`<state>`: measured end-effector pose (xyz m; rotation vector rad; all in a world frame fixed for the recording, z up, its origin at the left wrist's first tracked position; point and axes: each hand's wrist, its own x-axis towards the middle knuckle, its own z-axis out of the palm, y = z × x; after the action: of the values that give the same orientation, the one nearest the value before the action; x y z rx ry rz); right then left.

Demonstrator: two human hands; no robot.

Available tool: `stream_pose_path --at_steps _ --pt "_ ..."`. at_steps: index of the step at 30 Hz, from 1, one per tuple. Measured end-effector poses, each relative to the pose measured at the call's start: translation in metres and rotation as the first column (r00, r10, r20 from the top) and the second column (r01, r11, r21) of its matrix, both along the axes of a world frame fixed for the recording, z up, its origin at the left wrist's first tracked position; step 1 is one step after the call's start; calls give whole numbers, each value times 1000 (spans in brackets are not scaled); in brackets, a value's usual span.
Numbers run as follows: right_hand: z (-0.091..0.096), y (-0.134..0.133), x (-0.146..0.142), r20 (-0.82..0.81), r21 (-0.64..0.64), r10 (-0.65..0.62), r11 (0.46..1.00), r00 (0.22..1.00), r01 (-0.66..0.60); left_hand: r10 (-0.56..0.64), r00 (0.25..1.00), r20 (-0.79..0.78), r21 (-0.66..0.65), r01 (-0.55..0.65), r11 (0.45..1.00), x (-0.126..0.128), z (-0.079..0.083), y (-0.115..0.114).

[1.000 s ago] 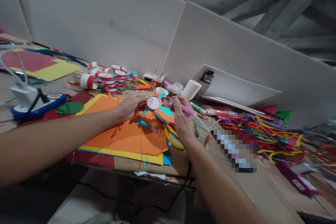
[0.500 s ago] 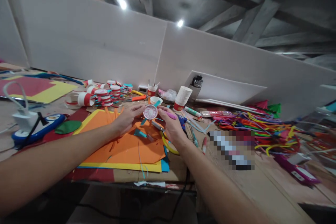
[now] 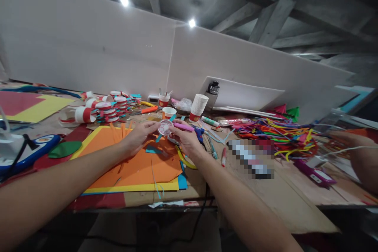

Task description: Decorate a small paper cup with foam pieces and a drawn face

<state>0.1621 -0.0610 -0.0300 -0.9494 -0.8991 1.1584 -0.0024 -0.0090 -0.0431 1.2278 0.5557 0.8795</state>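
Between my hands is a small round white paper-cup base (image 3: 164,127) with pink lines drawn on its face and teal paper strips sticking out from its edge. My left hand (image 3: 141,137) pinches its left rim. In my right hand (image 3: 188,140) lies a pink marker (image 3: 183,126), its rear end pointing right; the fingers there also sit close against the base. Whether the marker's tip touches the drawing is hidden. Both hands hover over orange paper sheets (image 3: 132,167), where a teal scrap (image 3: 153,149) lies beneath.
Stacked red-and-white cup pieces (image 3: 106,112) stand at the back left. Behind my hands are an open paper cup (image 3: 169,112) and a cup stack (image 3: 199,107). Colourful pipe cleaners (image 3: 280,138) spread to the right. Another person's arm (image 3: 364,161) reaches in at the right edge.
The view has turned slightly right, shifting the table leftward. Another person's arm has come into sight at the right. My hands still hold the cup base and marker, the base slightly turned.
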Motion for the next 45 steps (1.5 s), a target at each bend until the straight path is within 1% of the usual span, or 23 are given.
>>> stream_pose_path --at_steps 2,7,11,18,24,28,30,31,33,35,37,39,42,45 --pt "1 0 1 16 7 18 1000 1000 -18 1 1000 -9 7 -1 1000 -1 2 -1" --pt "4 1 4 30 -20 71 997 997 -71 8 1000 28 -37 -7 999 -1 2 0" --pt "3 4 9 16 2 96 995 995 -96 -30 997 67 -45 33 998 0 2 3" --pt "3 6 11 28 68 97 993 995 -98 -10 999 52 -48 13 999 0 0 6" --pt "3 8 14 41 79 80 993 996 -83 -97 994 59 -54 100 993 -2 -1 7" --pt "1 12 16 68 109 82 990 994 -89 -74 996 48 -85 78 993 -1 -1 6" --pt "1 13 17 76 117 47 992 996 -56 -63 996 62 -75 67 995 0 -2 7" --pt "1 13 18 89 120 9 993 996 -19 -58 996 71 -62 62 996 0 -2 7" --pt "2 13 20 144 141 -108 986 984 87 -44 996 81 -44 48 998 0 -4 9" --pt "3 13 23 202 182 -242 961 949 206 -40 996 75 -39 43 998 0 -5 12" --pt "3 12 26 236 210 -328 936 915 282 -43 997 67 -36 46 998 -1 -7 15" --pt "3 12 27 260 228 -348 928 901 293 -45 997 70 -30 48 998 -1 -9 17" --pt "5 9 26 300 271 -343 925 890 265 -45 994 97 -29 48 998 -1 -11 19" --pt "10 2 19 327 327 -381 904 865 274 -38 993 110 -33 42 999 0 -12 19"
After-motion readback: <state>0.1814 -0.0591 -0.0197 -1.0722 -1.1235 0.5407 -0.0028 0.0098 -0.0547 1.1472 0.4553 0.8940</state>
